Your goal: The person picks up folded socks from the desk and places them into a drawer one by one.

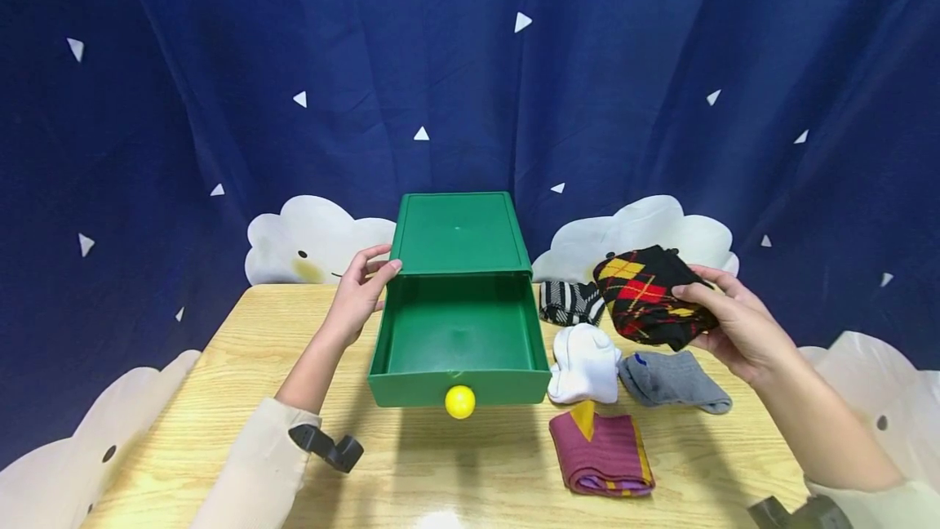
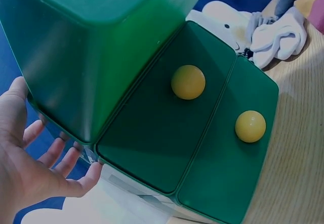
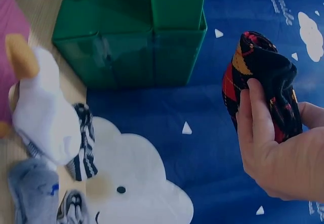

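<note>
A green drawer cabinet with yellow knobs stands on the table, its top drawer pulled out and bare inside. My left hand rests against the cabinet's left side, thumb near the front edge; in the left wrist view its fingers are spread along the side. My right hand holds a folded pair of black, red and yellow argyle socks in the air, right of the cabinet. The right wrist view shows fingers and thumb gripping the argyle socks from both sides.
Right of the cabinet lie folded black-and-white socks, white socks, grey socks and maroon socks with yellow trim. Two closed lower drawers with yellow knobs show in the left wrist view. Behind hangs a blue curtain.
</note>
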### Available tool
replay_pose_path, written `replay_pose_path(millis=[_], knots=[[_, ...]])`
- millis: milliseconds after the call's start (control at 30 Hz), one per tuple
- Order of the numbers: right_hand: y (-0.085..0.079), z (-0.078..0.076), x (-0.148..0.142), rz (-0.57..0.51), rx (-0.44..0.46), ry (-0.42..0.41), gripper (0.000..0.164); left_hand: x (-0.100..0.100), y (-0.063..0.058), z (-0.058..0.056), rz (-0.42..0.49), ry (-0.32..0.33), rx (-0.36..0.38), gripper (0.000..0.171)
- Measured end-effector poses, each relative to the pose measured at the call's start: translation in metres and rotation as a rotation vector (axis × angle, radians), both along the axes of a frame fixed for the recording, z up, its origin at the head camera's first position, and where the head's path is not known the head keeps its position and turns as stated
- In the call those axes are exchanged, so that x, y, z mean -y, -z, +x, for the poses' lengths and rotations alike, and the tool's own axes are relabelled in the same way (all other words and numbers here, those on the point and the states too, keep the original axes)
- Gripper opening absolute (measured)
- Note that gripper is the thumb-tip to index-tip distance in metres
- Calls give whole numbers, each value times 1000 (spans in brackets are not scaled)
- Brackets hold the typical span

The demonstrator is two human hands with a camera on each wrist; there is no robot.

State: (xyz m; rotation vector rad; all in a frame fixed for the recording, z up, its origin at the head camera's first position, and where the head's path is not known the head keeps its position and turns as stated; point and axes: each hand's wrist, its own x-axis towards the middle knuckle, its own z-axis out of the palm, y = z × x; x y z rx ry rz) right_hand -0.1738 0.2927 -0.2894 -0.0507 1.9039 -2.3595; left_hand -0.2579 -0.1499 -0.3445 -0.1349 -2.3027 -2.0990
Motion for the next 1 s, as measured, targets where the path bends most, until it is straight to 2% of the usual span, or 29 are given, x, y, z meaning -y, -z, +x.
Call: replay_pose_path(millis=[533, 1000], knots=[[-23, 1, 57, 50, 9, -131, 24, 1, 1, 1, 1, -1, -7, 52], [-29, -3, 106, 111, 77, -194, 30, 0, 1, 1, -8, 2, -11, 53]])
